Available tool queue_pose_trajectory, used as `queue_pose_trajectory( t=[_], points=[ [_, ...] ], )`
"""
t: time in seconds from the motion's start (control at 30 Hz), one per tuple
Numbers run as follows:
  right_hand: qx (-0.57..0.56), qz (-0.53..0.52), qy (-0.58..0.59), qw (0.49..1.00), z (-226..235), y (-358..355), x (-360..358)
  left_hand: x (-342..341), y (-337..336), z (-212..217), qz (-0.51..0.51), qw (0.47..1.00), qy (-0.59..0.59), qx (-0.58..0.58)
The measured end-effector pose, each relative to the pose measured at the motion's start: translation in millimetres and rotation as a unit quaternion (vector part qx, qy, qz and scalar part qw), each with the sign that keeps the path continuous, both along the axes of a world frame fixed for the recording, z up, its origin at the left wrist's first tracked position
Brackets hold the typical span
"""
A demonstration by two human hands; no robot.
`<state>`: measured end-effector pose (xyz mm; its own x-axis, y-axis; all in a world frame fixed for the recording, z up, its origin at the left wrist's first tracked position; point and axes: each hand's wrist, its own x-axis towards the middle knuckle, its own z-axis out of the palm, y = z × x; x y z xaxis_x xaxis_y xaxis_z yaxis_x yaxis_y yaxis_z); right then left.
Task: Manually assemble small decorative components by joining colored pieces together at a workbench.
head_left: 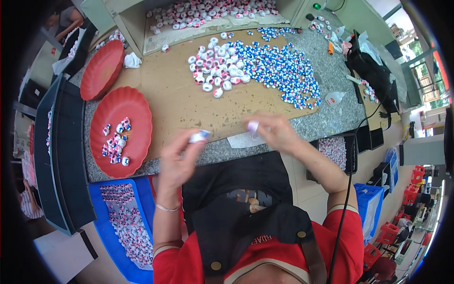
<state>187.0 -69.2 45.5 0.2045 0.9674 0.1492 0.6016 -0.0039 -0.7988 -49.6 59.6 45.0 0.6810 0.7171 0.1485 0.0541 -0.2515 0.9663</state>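
A speckled grey stone tabletop (326,120) is filling the middle of a crowded workroom, and a flat brown cardboard sheet (170,104) is covering much of it. Left of the left hand (178,158) and its fingers, a scalloped red plastic bowl (137,109) is holding a few white, pink and blue pieces; lower down, a rectangular blue plastic tray (144,190) is carrying many more. The left fingers are pinching a small white-and-blue piece (199,137) at their tips. Beyond and between both sets of fingers, a pile of chunky white-and-pink rings (220,66) is resting on the cardboard. The right hand (279,132) seems to be clamping a small pale lilac piece (253,126) between its fingers, though blur is hiding the exact contact. Beyond and right of these fingers, a dense heap of tiny blue-and-white pieces (279,71) is spreading out. The likeliest trouble is lying in the fingertip grip: with so little surface pinched, either held piece could be slipping out and rolling off the near edge. A careless reach could also be mixing the pile and heap, since they are already touching.
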Motion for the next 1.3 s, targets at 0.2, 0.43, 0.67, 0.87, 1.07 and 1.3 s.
queue_pose_trajectory(
  t=[0.2, 0.43, 0.67, 0.87, 1.07, 1.3],
  points=[
    [0.039, -0.12, -0.274, 0.954, -19, 40, 87, -76, 65, 18, 0.228, 0.834, 0.279, 0.417],
    [-0.1, -0.085, -0.441, 0.888, -19, 67, 91, 22, 38, 1, 0.109, 0.945, 0.108, 0.29],
    [-0.016, -0.073, -0.192, 0.979, -10, 12, 55, 116, 47, -46, 0.075, 0.913, 0.178, 0.36],
    [-0.053, -0.094, -0.252, 0.962, -9, -7, 62, 100, 33, -39, -0.074, 0.995, 0.014, -0.068],
    [0.002, 0.033, -0.203, 0.979, 3, -22, 39, 28, -2, -33, -0.104, 0.931, -0.087, -0.337],
    [0.012, 0.112, -0.313, 0.943, 6, -21, 5, 19, -30, -24, -0.092, 0.937, -0.103, -0.322]
  ],
)
